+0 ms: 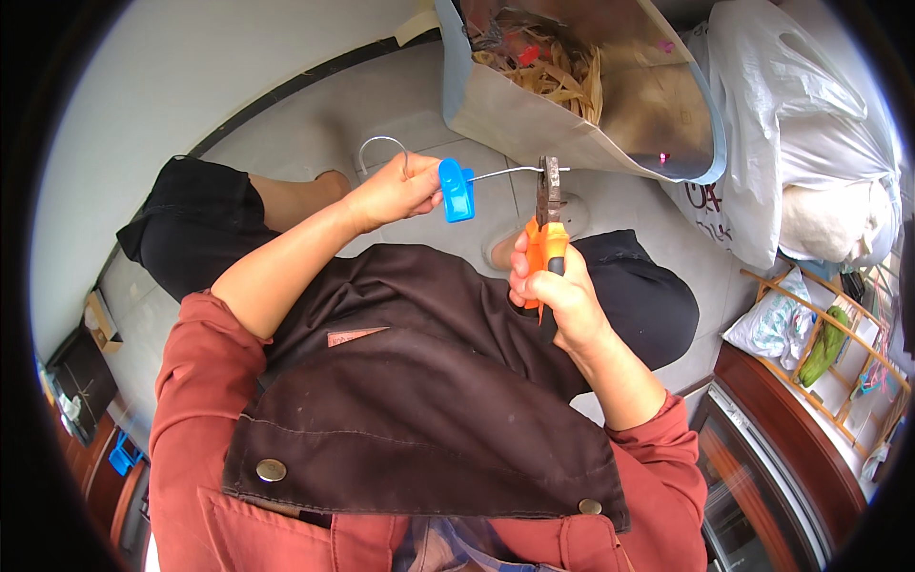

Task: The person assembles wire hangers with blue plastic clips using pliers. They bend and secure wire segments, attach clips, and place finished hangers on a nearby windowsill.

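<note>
My left hand (pixel 396 194) is closed, pinching a small blue plastic piece (pixel 457 194) at its left side. A bent metal wire (pixel 503 173) runs out of the blue piece to the right, and a curved length of wire rises behind my left fingers. Orange-handled pliers (pixel 545 234) stand upright in my right hand (pixel 572 294), whose fingers wrap round the grips. The pliers' jaws are on the wire near its far right end, with a short tip sticking out past them. How the wire sits inside the blue piece is hidden.
Just beyond my hands stands a large open paper bag (pixel 534 133) with dry husks in it. White plastic bags (pixel 762 124) bulge to its right. A wooden rack (pixel 843 367) holds a green vegetable (pixel 824 348). My knees flank the work, and a brown apron (pixel 429 410) covers my lap.
</note>
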Action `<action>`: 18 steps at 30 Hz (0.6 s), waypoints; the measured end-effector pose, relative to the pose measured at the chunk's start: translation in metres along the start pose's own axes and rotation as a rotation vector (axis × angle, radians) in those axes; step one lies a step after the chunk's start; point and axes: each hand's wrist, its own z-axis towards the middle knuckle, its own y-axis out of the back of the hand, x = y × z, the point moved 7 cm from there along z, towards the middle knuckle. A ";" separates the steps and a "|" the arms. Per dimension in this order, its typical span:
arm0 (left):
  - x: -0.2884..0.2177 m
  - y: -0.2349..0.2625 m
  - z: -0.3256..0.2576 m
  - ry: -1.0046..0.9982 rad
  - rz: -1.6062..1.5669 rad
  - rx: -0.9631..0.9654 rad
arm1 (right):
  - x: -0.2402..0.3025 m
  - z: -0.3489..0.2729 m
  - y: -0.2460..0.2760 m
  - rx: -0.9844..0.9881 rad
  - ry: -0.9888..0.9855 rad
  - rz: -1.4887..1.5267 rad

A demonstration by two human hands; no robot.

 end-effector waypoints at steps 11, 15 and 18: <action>-0.060 -0.030 0.021 -0.205 -0.303 -0.091 | 0.052 -0.009 -0.063 0.356 0.143 0.466; -0.081 -0.036 0.027 -0.289 -0.312 -0.112 | 0.066 -0.009 -0.067 0.396 0.227 0.475; -0.093 -0.030 0.024 -0.327 -0.228 -0.072 | 0.072 -0.015 -0.056 0.373 0.248 0.379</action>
